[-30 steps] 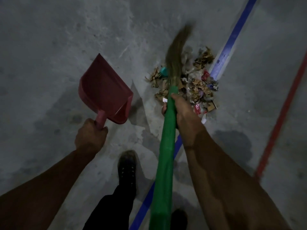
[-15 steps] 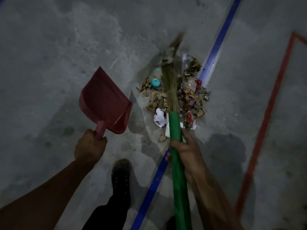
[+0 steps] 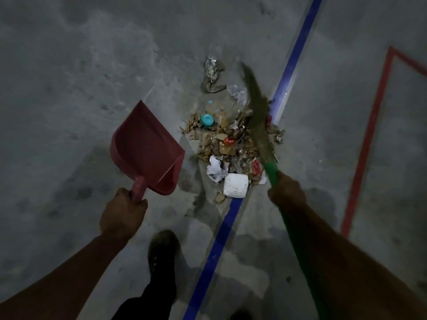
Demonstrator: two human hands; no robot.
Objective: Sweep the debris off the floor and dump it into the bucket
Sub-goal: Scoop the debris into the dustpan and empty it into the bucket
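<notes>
A pile of debris (image 3: 231, 144) lies on the grey concrete floor: brown scraps, a teal cap (image 3: 206, 120), crumpled paper (image 3: 216, 168), a white roll (image 3: 235, 185), red wrappers and clear plastic (image 3: 211, 70) farther off. My left hand (image 3: 122, 215) grips the handle of a red dustpan (image 3: 145, 148), held just left of the pile. My right hand (image 3: 285, 192) grips the green handle of a broom (image 3: 257, 116), whose blurred bristles lie over the pile's right side. No bucket is in view.
A blue floor line (image 3: 293, 63) runs diagonally under the pile. A red line outline (image 3: 372, 125) marks the floor at right. My dark shoe (image 3: 164, 252) stands below the pile, between my arms.
The broom has swung from the pile's middle to its right side, uncovering the white roll and crumpled paper. The dustpan has hardly moved, and the view has shifted a little.
</notes>
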